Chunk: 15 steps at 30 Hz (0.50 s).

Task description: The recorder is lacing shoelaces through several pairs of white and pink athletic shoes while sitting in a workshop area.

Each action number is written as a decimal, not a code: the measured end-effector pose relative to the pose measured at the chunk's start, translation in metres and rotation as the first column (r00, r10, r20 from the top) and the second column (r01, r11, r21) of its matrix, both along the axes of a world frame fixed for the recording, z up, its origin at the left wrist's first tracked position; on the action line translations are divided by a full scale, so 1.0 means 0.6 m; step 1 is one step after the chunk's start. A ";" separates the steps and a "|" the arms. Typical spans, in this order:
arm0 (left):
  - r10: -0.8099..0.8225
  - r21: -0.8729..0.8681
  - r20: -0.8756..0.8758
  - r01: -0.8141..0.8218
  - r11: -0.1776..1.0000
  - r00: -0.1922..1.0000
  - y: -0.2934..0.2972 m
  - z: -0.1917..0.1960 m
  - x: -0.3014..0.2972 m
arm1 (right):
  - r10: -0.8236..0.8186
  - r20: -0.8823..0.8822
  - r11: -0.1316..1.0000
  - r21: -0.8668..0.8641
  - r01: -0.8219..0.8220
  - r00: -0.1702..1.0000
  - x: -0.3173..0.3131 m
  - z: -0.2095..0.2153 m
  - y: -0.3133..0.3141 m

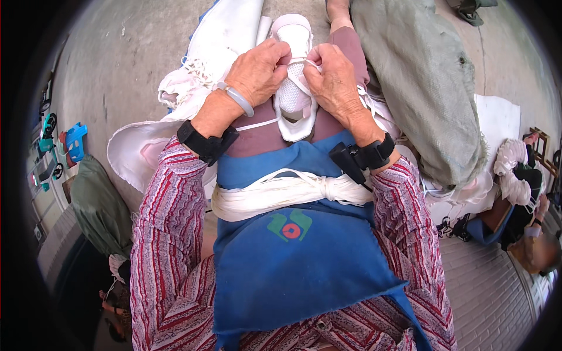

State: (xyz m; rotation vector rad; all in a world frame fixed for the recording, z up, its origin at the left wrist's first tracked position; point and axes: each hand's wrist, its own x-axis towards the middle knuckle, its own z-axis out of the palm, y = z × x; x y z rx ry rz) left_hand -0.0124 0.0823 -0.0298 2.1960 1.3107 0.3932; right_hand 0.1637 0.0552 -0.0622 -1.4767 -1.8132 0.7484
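A white shoe upper [293, 100] with a mesh tongue rests between my knees, its rounded end pointing away from me. A white shoelace [301, 82] runs across its eyelets. My left hand [257, 65] is closed in a pinch at the left eyelet edge, and the lace seems to run into its fingers. On the opposite edge my right hand [335, 79] pinches the lace between thumb and forefinger. One loose lace end [257, 124] trails left over my thigh. A bundle of white laces [287, 193] lies across my lap on the blue apron [293, 263].
White shoe uppers with tangled laces [187, 82] lie to my left. A grey-green sack [415, 88] sits at my right, beside more white pieces. A dark green covered heap [100, 205] stands at the far left. Another person [535, 245] sits at the far right near white uppers.
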 end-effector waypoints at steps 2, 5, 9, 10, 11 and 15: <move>-0.009 -0.033 0.026 0.010 0.999 1.000 0.001 0.002 -0.001 | -0.012 -0.063 0.999 -0.037 0.010 0.998 0.003 -0.004 0.000; -0.020 -0.070 -0.043 0.017 0.997 0.999 0.005 0.001 -0.004 | -0.014 -0.039 0.999 -0.031 0.013 0.999 0.002 0.010 -0.006; 0.097 -0.188 0.004 -0.094 0.978 0.995 0.016 0.002 -0.007 | 0.032 0.023 0.990 -0.141 -0.029 0.999 0.019 0.030 -0.025; 0.159 -0.235 -0.019 -0.159 0.959 0.987 0.021 0.003 -0.005 | 0.060 0.061 0.991 -0.121 -0.052 0.996 0.024 0.028 -0.027; 0.156 -0.235 -0.019 -0.156 0.959 0.988 0.025 0.002 -0.003 | 0.057 0.061 0.991 -0.121 -0.049 0.997 0.024 0.032 -0.029; 0.178 -0.102 -0.036 -0.181 0.978 0.983 0.046 0.003 0.019 | 0.066 0.119 0.995 -0.088 -0.055 0.991 0.019 0.051 -0.034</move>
